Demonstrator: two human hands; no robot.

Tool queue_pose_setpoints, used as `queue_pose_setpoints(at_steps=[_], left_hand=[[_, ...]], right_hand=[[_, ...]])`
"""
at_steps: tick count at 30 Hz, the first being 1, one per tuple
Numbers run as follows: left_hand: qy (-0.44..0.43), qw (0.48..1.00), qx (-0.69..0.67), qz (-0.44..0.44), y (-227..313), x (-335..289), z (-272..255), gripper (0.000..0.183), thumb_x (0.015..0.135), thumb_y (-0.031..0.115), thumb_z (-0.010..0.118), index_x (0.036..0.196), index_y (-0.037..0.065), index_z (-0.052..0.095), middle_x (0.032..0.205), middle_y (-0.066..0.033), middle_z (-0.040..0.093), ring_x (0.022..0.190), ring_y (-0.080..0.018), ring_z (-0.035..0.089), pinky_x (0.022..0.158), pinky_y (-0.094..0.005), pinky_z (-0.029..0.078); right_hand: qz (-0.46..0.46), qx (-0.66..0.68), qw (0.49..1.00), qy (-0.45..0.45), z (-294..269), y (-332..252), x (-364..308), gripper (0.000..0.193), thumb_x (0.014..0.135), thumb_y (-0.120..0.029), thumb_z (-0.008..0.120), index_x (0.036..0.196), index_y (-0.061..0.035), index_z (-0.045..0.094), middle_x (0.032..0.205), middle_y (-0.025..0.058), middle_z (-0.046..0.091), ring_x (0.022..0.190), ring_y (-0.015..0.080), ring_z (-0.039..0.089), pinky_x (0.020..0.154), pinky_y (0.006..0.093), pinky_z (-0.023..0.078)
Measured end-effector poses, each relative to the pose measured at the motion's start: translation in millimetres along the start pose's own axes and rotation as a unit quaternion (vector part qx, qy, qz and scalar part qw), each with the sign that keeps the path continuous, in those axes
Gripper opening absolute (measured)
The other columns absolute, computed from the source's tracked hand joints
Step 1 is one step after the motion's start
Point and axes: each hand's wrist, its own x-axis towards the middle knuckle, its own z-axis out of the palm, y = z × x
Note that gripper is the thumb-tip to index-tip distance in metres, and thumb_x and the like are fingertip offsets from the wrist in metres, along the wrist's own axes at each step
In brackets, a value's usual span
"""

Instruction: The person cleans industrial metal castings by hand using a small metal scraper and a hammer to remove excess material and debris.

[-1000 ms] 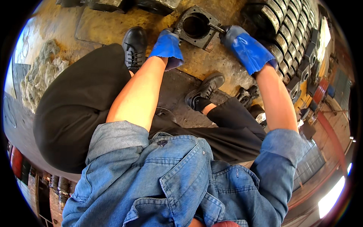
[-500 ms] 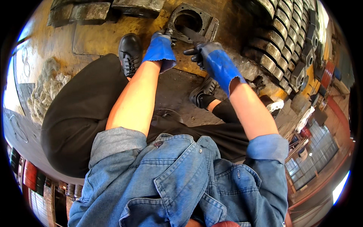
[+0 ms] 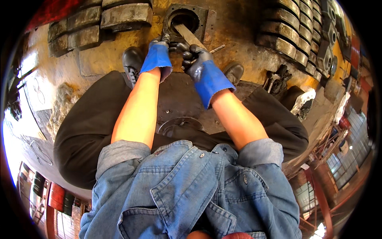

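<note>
The square bored block [image 3: 202,18] looks heavy and greasy, best gripped by opposite edges. At its near-left corner is the left hand [image 3: 158,44], grip unclear; on its near side, the right hand [image 3: 197,63] clenches a thin rod [image 3: 218,48], while a flat bar [image 3: 190,36] reaches its bore.

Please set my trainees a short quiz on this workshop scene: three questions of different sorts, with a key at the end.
1. Multiple choice: Where is the end of the flat bar that is farther from the person?
a) On a shoe
b) At the round opening of the dark block
c) On the person's lap

2. True or false: The left hand and the right hand both wear gloves with blue cuffs.

3. Short answer: On which side of the picture does the pale, shaggy fibre pile lie?

Key: 1. b; 2. true; 3. left.
</note>
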Motion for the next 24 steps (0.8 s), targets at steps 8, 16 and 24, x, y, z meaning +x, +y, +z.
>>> queue_pose_setpoints(at_steps=[8,16,24], left_hand=[[-0.123,0.914,-0.305,0.238,-23,62,12,0.029,0.093,0.024,0.06,0.106,-0.001,0.059,0.089,-0.0159,0.069,0.059,-0.0253,0.064,0.053,-0.0356,0.052],[-0.136,0.971,-0.113,0.163,-20,59,-3,0.047,0.099,0.047,0.038,0.122,0.011,0.057,0.115,-0.0055,0.064,0.099,-0.0188,0.059,0.088,-0.0323,0.045],[-0.1,0.982,-0.111,0.115,-7,51,-4,0.038,0.101,0.044,0.033,0.123,0.022,0.054,0.119,-0.001,0.064,0.096,-0.0169,0.06,0.082,-0.0327,0.047]], right_hand=[[0.022,-0.087,0.985,-0.149,-41,-79,-70,0.017,0.084,-0.005,0.045,0.07,-0.0151,0.048,0.099,0.0126,0.069,0.053,0.0098,0.046,0.043,0.025,0.031],[-0.277,-0.118,0.949,-0.093,-104,-221,-263,0.015,0.093,-0.019,0.056,0.098,-0.0042,0.057,0.096,0.0101,0.068,0.054,0.0061,0.049,0.039,0.0208,0.034],[-0.493,-0.095,0.852,0.146,-374,-278,-349,0.028,0.099,-0.019,0.038,0.12,-0.0049,0.05,0.108,0.0162,0.067,0.058,0.011,0.052,0.043,0.0228,0.039]])
